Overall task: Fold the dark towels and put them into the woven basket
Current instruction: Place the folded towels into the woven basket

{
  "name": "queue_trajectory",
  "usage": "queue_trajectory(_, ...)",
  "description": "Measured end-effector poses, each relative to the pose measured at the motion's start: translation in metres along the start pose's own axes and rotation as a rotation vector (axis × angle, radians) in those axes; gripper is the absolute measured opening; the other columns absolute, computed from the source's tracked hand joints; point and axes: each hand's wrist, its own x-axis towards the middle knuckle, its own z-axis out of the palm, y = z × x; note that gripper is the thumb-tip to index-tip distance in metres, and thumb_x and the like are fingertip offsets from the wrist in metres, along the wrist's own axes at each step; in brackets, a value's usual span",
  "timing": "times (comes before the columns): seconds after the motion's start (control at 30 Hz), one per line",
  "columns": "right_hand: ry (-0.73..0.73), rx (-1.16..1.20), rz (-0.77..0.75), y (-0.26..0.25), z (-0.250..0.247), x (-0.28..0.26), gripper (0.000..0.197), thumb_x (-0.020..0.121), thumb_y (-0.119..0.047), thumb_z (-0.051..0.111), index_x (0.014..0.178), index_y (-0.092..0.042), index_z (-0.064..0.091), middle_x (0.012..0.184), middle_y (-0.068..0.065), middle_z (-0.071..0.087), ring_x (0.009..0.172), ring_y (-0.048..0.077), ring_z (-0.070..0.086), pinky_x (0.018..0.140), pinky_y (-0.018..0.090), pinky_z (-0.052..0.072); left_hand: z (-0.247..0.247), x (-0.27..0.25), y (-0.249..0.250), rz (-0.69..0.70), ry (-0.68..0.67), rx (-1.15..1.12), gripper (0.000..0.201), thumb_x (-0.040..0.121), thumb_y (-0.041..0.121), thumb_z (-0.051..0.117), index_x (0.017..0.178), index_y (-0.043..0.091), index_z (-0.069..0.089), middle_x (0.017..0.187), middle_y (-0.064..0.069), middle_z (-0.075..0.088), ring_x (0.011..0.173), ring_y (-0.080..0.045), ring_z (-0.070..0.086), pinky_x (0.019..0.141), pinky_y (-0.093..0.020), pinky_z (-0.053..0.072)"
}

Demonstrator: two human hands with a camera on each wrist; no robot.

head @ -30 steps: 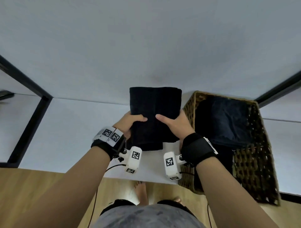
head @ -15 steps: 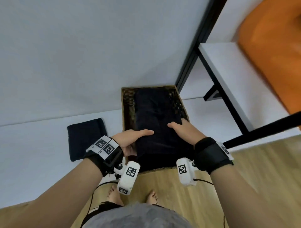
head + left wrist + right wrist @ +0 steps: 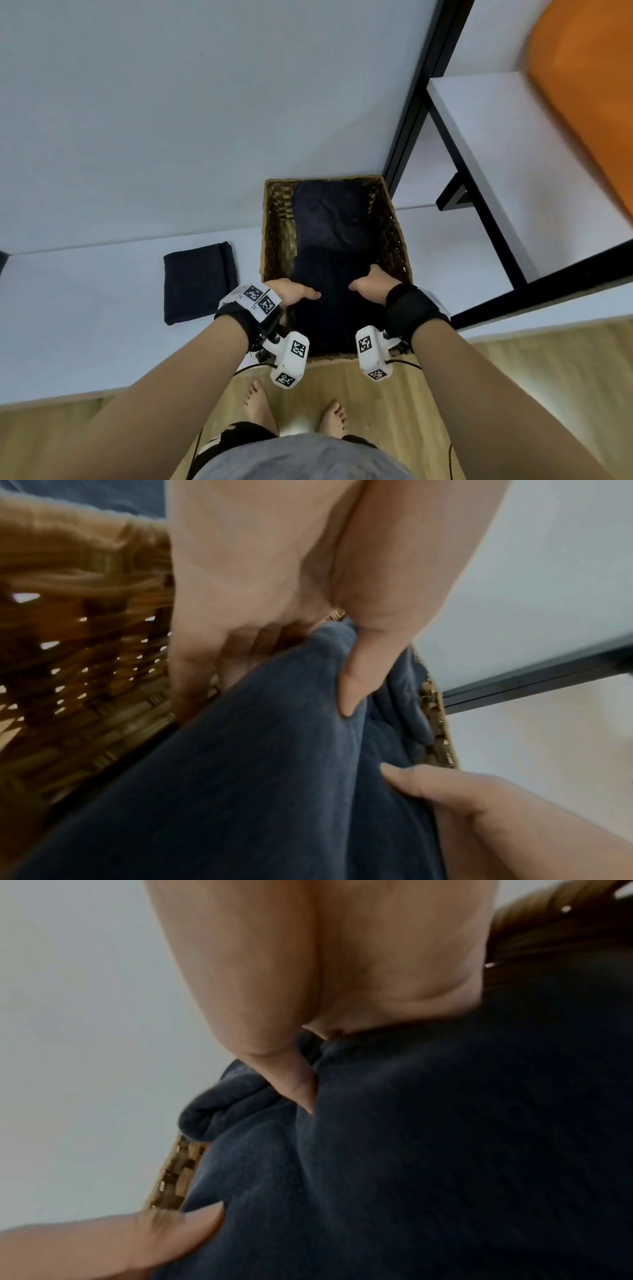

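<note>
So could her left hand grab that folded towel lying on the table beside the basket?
Probably yes, once it lets go. The folded towel lies in the open on the table, just outside the left hand, with nothing between them. For now that hand grips the towel in the woven basket.

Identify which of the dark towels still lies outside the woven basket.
The folded dark towel on the white table, left of the woven basket. The other towels are in the basket, one held by the left hand and right hand.
</note>
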Motion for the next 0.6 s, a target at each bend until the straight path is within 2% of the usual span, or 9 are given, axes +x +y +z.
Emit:
queue_trajectory(0.1,-0.005,-0.051,-0.008,0.008,0.004,0.004,0.080,0.090,-0.021,0.066,0.151,-0.006,0.017,0.142,0.015,0.046,0.126,0.033,0.049,0.106,0.040,0.043,0.001,0.012,-0.001,-0.018,0.058,0.142,0.070,0.083,0.039,0.074,0.138,0.003,0.047,0.135,-0.015,0.055,0.120,-0.034,0.055,0.104,-0.045,0.045)
queue_trajectory(0.2,0.016,-0.145,0.012,0.015,0.006,0.004,0.080,0.090,-0.022,0.065,0.151,-0.005,0.015,0.142,0.016,0.045,0.126,0.033,0.050,0.102,0.036,0.045,0.004,0.017,-0.001,-0.020,0.163,0.223,0.077,0.080,0.042,0.076,0.140,0.006,0.044,0.140,-0.012,0.051,0.126,-0.031,0.050,0.105,-0.038,0.042)
queue_trajectory(0.27,0.123,-0.197,0.003,0.012,0.005,0.001,0.075,0.088,-0.016,0.066,0.146,-0.005,0.021,0.140,0.019,0.045,0.124,0.035,0.050,0.100,0.037,0.047,0.003,0.017,0.004,-0.002,0.258,0.229,0.077,0.077,0.042,0.078,0.137,0.006,0.046,0.136,-0.012,0.053,0.123,-0.030,0.052,0.101,-0.035,0.045)
queue_trajectory(0.37,0.308,-0.230,-0.127,-0.001,0.002,-0.004,0.056,0.086,-0.010,0.066,0.133,-0.003,0.036,0.135,0.020,0.045,0.118,0.035,0.052,0.094,0.037,0.048,0.001,0.022,0.017,0.071,0.285,-0.004,0.051,0.080,0.020,0.078,0.121,-0.001,0.058,0.118,-0.016,0.062,0.107,-0.030,0.061,0.094,-0.043,0.054)
queue_trajectory(0.47,0.217,-0.308,-0.183,-0.011,0.007,-0.002,0.041,0.087,-0.010,0.061,0.126,-0.005,0.048,0.126,0.018,0.054,0.112,0.033,0.057,0.091,0.036,0.051,0.007,0.020,0.026,0.087,0.268,-0.152,0.032,0.084,0.002,0.070,0.114,-0.003,0.059,0.095,-0.015,0.062,0.088,-0.026,0.063,0.082,-0.041,0.058)
queue_trajectory(0.53,0.089,-0.301,-0.122,-0.009,0.014,0.001,0.050,0.088,-0.010,0.062,0.135,-0.013,0.045,0.128,0.015,0.053,0.111,0.031,0.059,0.089,0.035,0.053,0.012,0.020,0.026,0.081,0.243,-0.222,0.030,0.087,-0.004,0.064,0.115,-0.001,0.055,0.086,-0.013,0.058,0.082,-0.024,0.063,0.072,-0.040,0.059)
queue_trajectory(0.6,-0.017,-0.318,-0.077,-0.003,0.019,0.006,0.070,0.088,-0.013,0.065,0.148,-0.021,0.031,0.132,0.013,0.052,0.114,0.029,0.058,0.088,0.030,0.051,0.013,0.022,0.023,0.070,0.201,-0.247,0.030,0.089,-0.004,0.059,0.118,0.004,0.054,0.090,-0.012,0.059,0.085,-0.024,0.065,0.070,-0.043,0.059)
